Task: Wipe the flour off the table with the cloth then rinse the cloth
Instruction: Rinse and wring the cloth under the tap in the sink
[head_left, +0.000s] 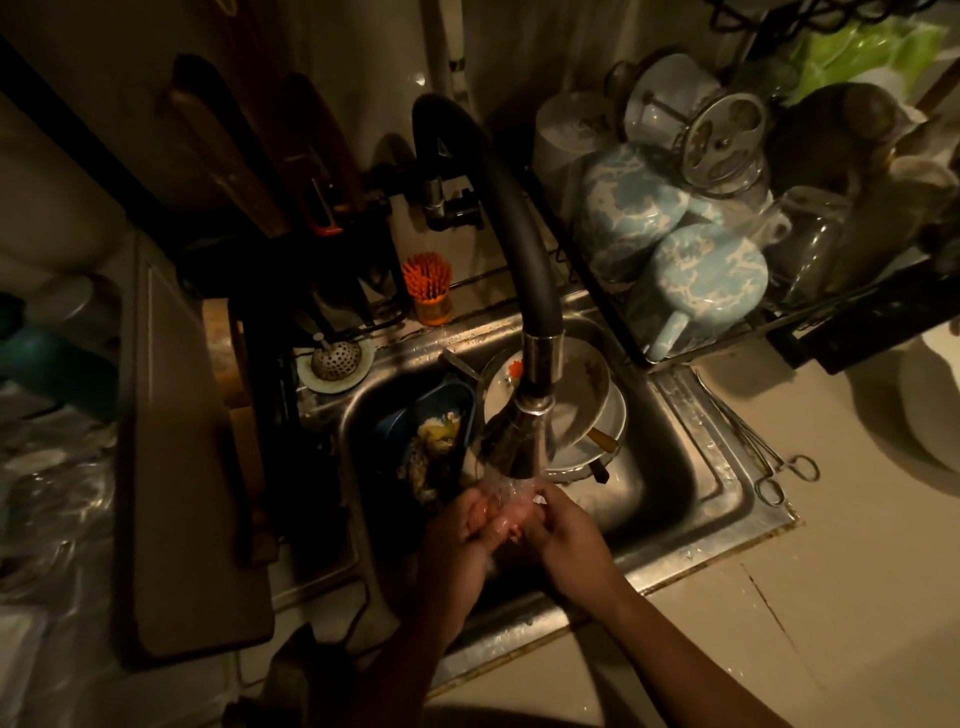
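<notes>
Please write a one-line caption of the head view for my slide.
Under the running tap, the left hand and right hand meet above a steel sink holding plates; what they hold is unclear.

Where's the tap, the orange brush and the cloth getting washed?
tap (522, 234): head view, on the black curved hose.
orange brush (427, 274): head view, on its bristles.
cloth (501, 522): head view, on the wet pinkish bit under the water.

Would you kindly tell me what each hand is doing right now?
Left hand: grips the wet cloth under the tap.
Right hand: grips the same cloth.
</notes>
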